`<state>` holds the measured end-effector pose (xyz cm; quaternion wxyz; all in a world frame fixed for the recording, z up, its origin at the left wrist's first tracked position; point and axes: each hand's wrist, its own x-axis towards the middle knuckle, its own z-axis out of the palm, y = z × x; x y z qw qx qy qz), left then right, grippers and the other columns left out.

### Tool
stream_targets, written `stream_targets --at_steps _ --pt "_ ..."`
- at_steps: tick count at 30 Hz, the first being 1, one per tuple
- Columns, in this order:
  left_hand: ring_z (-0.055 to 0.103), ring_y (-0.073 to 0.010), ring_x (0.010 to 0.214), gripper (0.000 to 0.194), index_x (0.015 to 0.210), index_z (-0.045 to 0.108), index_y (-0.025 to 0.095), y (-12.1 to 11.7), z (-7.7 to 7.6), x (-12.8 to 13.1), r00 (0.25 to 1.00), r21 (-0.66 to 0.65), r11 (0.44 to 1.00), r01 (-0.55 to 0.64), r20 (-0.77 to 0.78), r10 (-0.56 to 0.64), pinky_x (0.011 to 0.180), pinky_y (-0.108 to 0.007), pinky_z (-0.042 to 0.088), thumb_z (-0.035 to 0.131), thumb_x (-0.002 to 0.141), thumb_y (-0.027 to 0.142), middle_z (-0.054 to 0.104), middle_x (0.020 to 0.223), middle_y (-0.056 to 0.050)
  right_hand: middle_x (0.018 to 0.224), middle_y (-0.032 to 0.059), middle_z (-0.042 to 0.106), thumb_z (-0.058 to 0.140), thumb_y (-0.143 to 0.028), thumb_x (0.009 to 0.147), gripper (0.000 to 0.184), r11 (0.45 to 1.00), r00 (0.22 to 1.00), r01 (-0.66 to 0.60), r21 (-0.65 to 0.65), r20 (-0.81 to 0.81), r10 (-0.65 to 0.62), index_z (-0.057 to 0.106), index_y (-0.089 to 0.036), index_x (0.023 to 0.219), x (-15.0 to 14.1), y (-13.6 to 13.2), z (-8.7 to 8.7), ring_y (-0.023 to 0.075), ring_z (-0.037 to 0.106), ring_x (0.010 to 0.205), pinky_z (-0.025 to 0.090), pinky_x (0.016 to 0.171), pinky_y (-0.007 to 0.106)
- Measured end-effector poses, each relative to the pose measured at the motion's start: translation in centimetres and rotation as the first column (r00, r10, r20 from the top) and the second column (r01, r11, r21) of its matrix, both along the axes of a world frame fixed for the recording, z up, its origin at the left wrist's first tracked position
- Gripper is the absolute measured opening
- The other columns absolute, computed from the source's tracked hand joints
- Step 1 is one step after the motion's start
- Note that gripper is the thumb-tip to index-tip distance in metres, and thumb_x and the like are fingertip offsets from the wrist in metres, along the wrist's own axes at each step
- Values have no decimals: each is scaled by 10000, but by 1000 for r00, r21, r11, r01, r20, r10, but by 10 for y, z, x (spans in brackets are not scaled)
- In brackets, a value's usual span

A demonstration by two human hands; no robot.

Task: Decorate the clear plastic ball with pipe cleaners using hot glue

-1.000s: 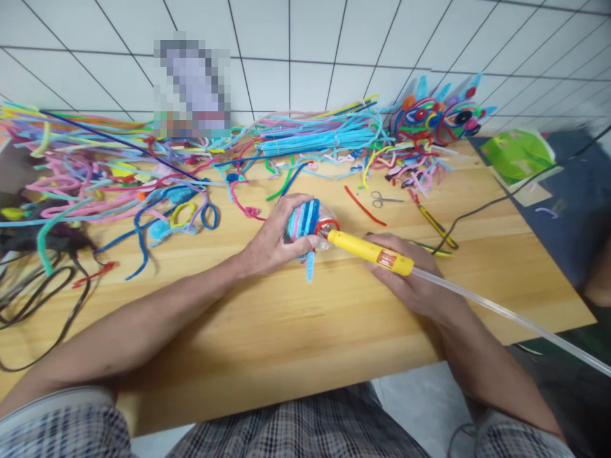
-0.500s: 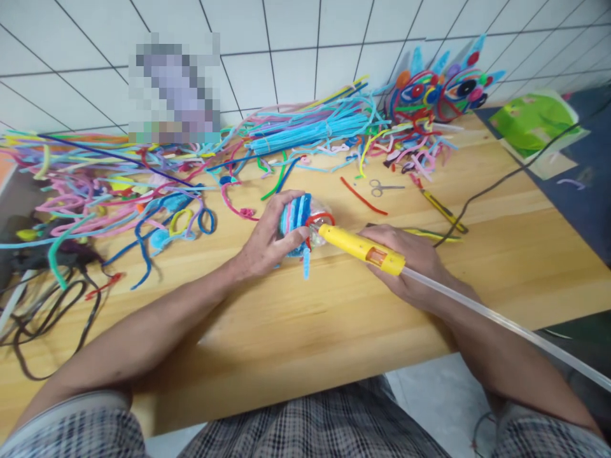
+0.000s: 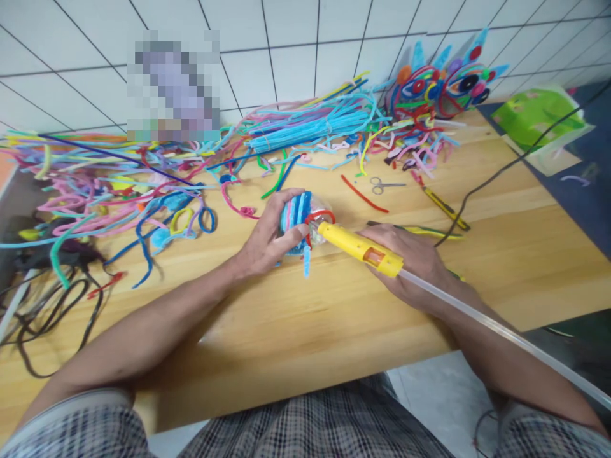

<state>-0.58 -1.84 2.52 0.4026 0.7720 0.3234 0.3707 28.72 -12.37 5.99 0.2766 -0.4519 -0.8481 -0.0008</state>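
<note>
My left hand (image 3: 267,238) is wrapped around a small clear ball covered in blue and pink pipe cleaners (image 3: 296,216), held just above the wooden table (image 3: 334,318). A red pipe-cleaner loop (image 3: 319,218) sits on the ball's right side. My right hand (image 3: 413,261) grips a yellow hot glue gun (image 3: 356,246) with a long clear glue stick (image 3: 501,334) trailing back to the right. The gun's tip touches the ball beside the red loop.
Heaps of coloured pipe cleaners (image 3: 119,184) cover the table's back and left. Small scissors (image 3: 384,186), a yellow utility knife (image 3: 443,207) and a loose red pipe cleaner (image 3: 363,196) lie behind my hands. A colourful mask-like craft (image 3: 443,83) leans at the back right. Black cables (image 3: 52,312) lie left.
The view shifted slightly between the earliest frame and now. Both hands stay together at the ball; the glue gun tip has held at the red loop with almost no movement.
</note>
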Motion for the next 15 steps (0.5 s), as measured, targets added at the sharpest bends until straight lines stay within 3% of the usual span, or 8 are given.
stream_targets --at_steps 8,15 --pt "601 -353 1374 689 1574 487 289 1 -2 0 1000 27 1000 2 -9 -2 1246 -580 471 662 1026 669 594 1521 -131 1125 87 827 483 -297 1097 340 1000 999 13 -5 30 -13 629 -260 1403 1 0 0 276 817 992 657 837 401" --pt "595 -354 1380 688 1563 500 276 -1 1 1 1000 28 1000 -9 -8 9 1233 -581 494 654 1028 680 621 1490 -133 1130 86 834 519 -233 1061 355 1000 1000 3 0 10 -3 619 -256 1402 0 0 0 277 817 978 663 832 409"
